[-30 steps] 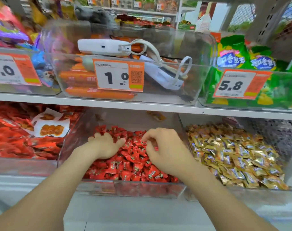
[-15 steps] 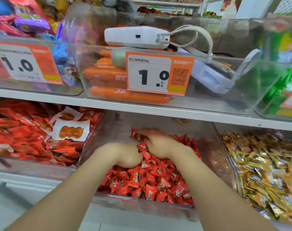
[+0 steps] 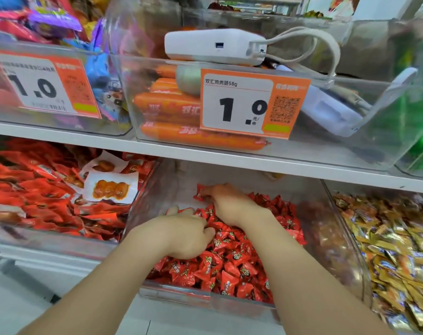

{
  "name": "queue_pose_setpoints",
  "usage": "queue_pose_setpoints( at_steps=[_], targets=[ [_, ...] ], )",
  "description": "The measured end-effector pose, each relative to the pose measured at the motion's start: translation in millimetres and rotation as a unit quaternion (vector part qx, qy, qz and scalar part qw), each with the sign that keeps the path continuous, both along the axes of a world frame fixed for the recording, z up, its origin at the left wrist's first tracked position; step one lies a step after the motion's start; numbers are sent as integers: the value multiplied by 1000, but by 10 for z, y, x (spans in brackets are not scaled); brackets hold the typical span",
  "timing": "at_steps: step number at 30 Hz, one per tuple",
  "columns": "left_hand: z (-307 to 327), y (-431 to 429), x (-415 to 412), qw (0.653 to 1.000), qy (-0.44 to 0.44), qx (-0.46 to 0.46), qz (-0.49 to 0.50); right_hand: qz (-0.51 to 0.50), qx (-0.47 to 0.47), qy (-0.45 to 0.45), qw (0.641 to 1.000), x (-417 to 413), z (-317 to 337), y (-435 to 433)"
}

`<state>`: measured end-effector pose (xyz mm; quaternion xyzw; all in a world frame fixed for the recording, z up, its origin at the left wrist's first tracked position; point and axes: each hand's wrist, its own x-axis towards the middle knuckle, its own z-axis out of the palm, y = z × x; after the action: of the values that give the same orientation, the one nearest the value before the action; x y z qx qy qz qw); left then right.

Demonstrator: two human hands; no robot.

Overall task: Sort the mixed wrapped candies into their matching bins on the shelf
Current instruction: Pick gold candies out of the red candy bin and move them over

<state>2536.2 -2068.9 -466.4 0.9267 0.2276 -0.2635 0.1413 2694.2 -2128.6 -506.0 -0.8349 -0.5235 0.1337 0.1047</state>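
Observation:
A clear plastic bin (image 3: 321,213) on the lower shelf holds a heap of small red wrapped candies (image 3: 232,264). Both my hands are inside it. My left hand (image 3: 185,234) rests palm down on the pile at the bin's left side, fingers curled into the candies; what it grips is hidden. My right hand (image 3: 229,201) reaches further back and pinches one red candy (image 3: 200,191) at its fingertips, lifted slightly over the bare bin floor. To the right stands a bin of gold wrapped candies (image 3: 394,247).
Left of the red candy bin lies a bin of larger red snack packs (image 3: 44,201) with two white packs on top. The upper shelf (image 3: 205,155) carries bins with orange sausages (image 3: 172,110), a white power bank (image 3: 213,47) with cable, and orange price tags (image 3: 251,102).
The view has closed in on the middle bin. My right hand reached to the back of the bin and now pinches a single red candy; my left hand stayed on the pile's left side.

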Motion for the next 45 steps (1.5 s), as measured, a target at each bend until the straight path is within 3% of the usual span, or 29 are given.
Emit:
queue_pose_setpoints(
  at_steps=[5,8,10,13,15,18,21,28,36,38,41,45],
  targets=[
    [64,-64,-169,1000,2,-16,-4,-10,-30,-125,992,83,-82,3],
    [122,-70,-234,999,-3,-32,-11,-28,-50,-149,987,71,-30,-33],
    [137,-77,-270,998,-12,-54,-19,-47,-9,-111,993,72,43,-91],
    [167,-89,-296,997,6,-55,-46,-121,127,32,984,85,283,-227],
    [198,-96,-290,997,18,-42,-55,-148,156,51,975,69,418,-319],
    [214,-128,-276,998,33,-10,-49,-53,81,59,994,-57,450,-430],
    [195,-160,-266,998,52,9,-23,50,-59,40,996,-156,242,-524],
    [222,-181,-223,996,91,14,-8,-50,-88,-150,984,66,306,-693],
    [190,-30,-80,996,77,21,-37,-139,-94,-124,978,51,593,-999],
    [153,-14,-18,997,58,27,-47,-131,-83,-103,983,9,677,-1094],
    [81,46,79,997,1,-11,-77,-89,-30,-1,996,-105,809,-1188],
    [16,125,172,978,-179,-25,-101,31,-96,80,992,-397,613,-1123]
  ],
)
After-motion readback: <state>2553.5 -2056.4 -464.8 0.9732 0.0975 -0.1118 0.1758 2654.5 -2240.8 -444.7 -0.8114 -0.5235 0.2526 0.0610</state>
